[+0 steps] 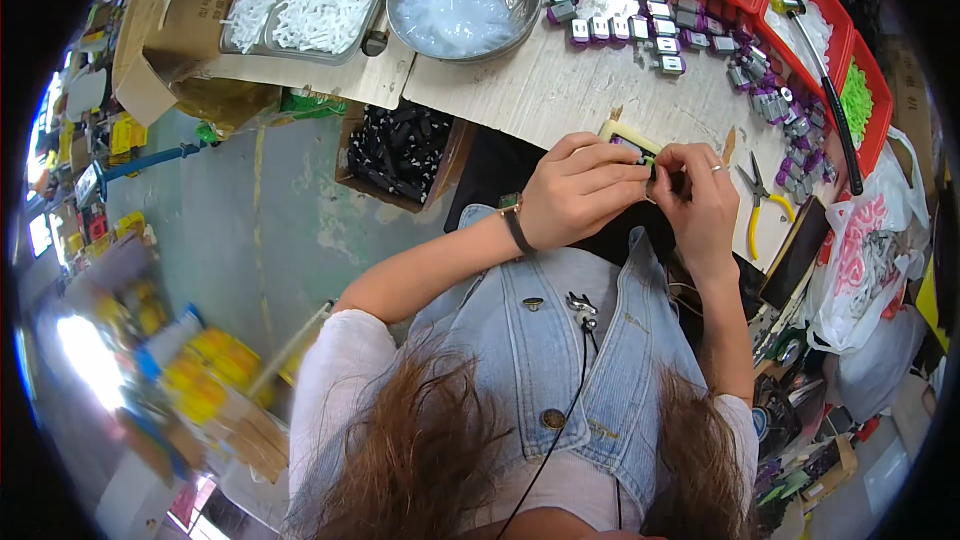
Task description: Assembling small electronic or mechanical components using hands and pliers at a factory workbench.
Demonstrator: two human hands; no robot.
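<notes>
At the near edge of the bench, both my hands meet over a cream-coloured holder (pixel 614 129) with a small purple-and-metal part (pixel 626 144) in it. My left hand (pixel 582 192) reaches in from the left, its fingers together and laid across the holder, gripping it. My right hand (pixel 698 192) is closed in a pinch at the holder's right end. Its fingertips hide most of what they grip, a small dark piece. To the right of it lie yellow-handled pliers (pixel 764 202). Similar purple-and-metal parts (pixel 640 28) stand in rows and heaps farther back.
A metal bowl (pixel 400 35) with clear plastic stands at the back, beside a grey tray (pixel 362 48) of white pieces. Red bins (pixel 878 125) and a black-handled hammer (pixel 842 130) lie right. Below the bench edge sit a box of black parts (pixel 398 148) and a plastic bag (pixel 850 275).
</notes>
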